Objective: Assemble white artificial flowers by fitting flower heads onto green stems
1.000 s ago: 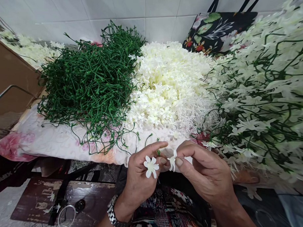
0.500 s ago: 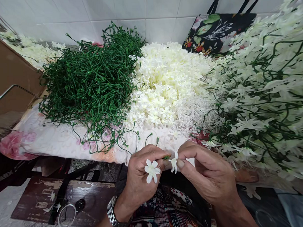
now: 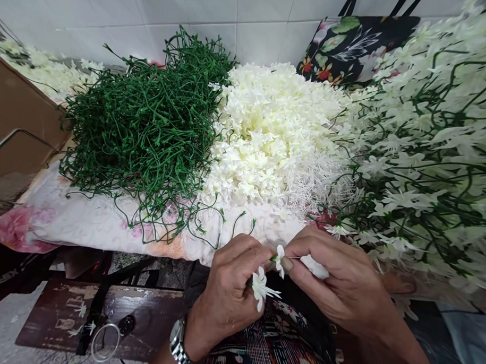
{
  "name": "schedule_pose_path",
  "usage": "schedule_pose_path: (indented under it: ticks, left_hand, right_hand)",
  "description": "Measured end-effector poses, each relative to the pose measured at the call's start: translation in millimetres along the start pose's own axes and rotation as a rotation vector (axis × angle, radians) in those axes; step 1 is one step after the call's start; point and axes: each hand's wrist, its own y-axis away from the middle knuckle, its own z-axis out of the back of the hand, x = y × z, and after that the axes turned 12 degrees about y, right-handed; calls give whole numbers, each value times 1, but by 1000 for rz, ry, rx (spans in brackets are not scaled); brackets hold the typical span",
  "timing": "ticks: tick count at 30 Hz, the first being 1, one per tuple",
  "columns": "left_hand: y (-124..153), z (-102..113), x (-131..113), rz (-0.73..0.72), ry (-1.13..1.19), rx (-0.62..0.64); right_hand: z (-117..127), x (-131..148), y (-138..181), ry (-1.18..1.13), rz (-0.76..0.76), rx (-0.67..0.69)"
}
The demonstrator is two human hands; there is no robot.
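Observation:
My left hand [image 3: 232,283] is closed on a green artificial flower stem, mostly hidden by its fingers. A white artificial flower [image 3: 260,288] shows below that thumb, facing sideways. Between the fingertips of both hands is a second white flower [image 3: 280,261], seen edge-on against the green stem tip. My right hand [image 3: 342,287] is closed in a pinch of thumb and index finger right behind this flower, and a thin white strand runs back from the pinch. Both hands are at the near edge of the cloth-covered surface [image 3: 89,224].
Behind the hands are a heap of green stems [image 3: 145,127], a pile of white blossoms [image 3: 261,128] and thin white stamens [image 3: 317,179]. Assembled flowers [image 3: 417,160] rise at the right. A cardboard box [image 3: 21,105] stands left; a floral black bag [image 3: 350,48] leans on the wall.
The flower below my left thumb has turned from facing me to sideways and shifted right. The small flower at the fingertips now sits closer to my left hand's fingers. The view has moved slightly.

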Motion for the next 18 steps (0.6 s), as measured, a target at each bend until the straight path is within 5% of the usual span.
schedule_pose_path:
  ticks: [18]
  left_hand:
    - [-3,-6,5,-26,-205,42]
  right_hand:
    - [-12,-7,1,-57,-51,-26]
